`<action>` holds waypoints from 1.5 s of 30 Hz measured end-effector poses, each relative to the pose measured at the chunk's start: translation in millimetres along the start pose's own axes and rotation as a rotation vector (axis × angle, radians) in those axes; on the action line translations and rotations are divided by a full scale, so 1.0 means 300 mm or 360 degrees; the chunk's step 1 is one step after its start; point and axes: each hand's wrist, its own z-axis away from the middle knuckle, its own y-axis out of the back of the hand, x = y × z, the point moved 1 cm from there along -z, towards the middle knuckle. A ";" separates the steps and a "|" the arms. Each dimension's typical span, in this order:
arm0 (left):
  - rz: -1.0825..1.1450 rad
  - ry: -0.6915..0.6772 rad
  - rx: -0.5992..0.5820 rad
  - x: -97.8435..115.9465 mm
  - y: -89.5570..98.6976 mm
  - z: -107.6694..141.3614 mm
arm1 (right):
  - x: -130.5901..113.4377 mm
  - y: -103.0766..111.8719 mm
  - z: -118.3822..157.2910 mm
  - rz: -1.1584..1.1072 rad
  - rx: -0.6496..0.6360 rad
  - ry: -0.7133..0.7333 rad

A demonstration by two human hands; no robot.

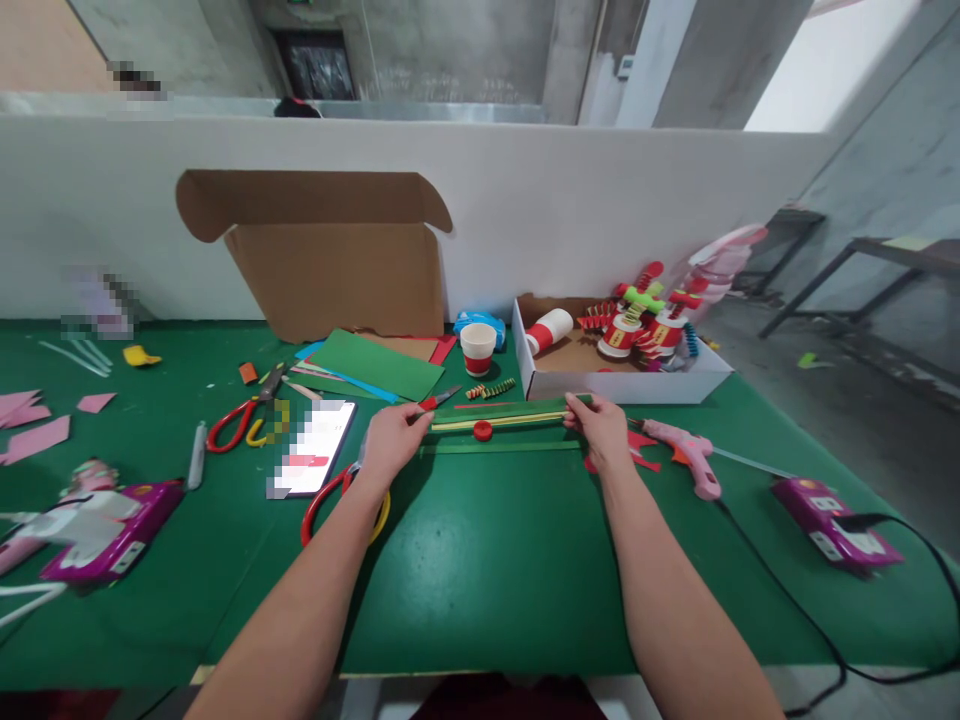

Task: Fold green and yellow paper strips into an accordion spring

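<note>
Your left hand point(397, 440) has its grip pinching one end of a thin yellow strip point(517, 419), and your right hand point(598, 428) has its grip pinching the other end, so the strip runs nearly level between your two sets of fingertips. A wider green strip point(517, 407) runs along its far side; you cannot tell whether your fingers hold that one too. Right at the middle, by the yellow strip's near edge, you have a round red piece point(483, 431), and nearer to you a second green strip point(502, 448) lies on the counter point(487, 580).

Just past your left fingertips is a red-handled pointed tool point(439, 398). Scissors with red and yellow handles point(319, 512) lie partly hidden under your left forearm, with a phone point(321, 450) beside them. Close to your right hand are red paper scraps point(646, 453), then a pink glue gun point(688, 452).

Beyond the strips you have two folded paper springs point(498, 389), an upright red-and-white cup point(478, 352), a green sheet point(382, 365) to the left, and to the right a white box point(626, 387) holding decorated cups point(621, 335). An open brown carton point(337, 280) stands behind the sheet.
</note>
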 end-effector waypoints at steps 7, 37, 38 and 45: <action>-0.0223 -0.0004 0.0002 0.011 -0.007 -0.009 | 0.029 0.010 -0.028 0.0068 -0.0016 0.0020; -0.1267 -0.0556 -0.0368 0.129 -0.080 0.027 | 0.035 -0.121 0.128 0.1025 -0.0372 0.1156; -0.1275 -0.0547 -0.0364 0.138 -0.082 0.027 | 0.037 -0.128 0.135 0.1003 -0.0403 0.1086; -0.1134 -0.0674 -0.0116 0.115 -0.096 0.027 | 0.068 -0.151 0.144 0.0767 -0.0563 0.0630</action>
